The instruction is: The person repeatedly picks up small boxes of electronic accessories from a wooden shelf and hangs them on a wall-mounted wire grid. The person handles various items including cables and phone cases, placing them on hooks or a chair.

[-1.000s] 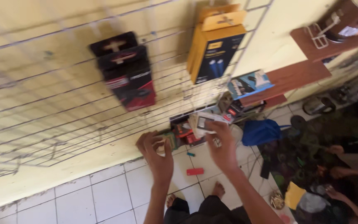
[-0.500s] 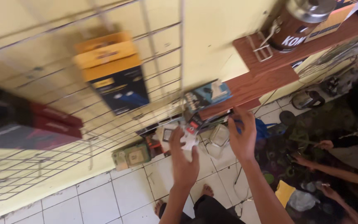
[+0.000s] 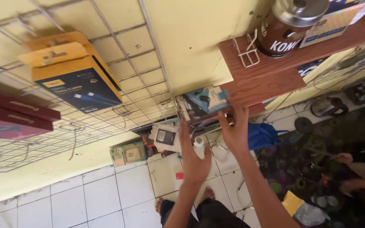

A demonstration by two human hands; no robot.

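Two hands reach up toward one blue-and-black packaged item (image 3: 203, 102) that hangs at the lower right corner of the wire grid panel (image 3: 106, 84), just left of the brown wooden shelf (image 3: 271, 76). The right hand (image 3: 234, 128) is the nearer one: its fingers close on the package's lower right edge, while the left hand (image 3: 193, 158) sits lower, open with fingers spread, fingertips just beneath the package's bottom left. The package lies with its long axis running left to right, tilted slightly, directly above both hands.
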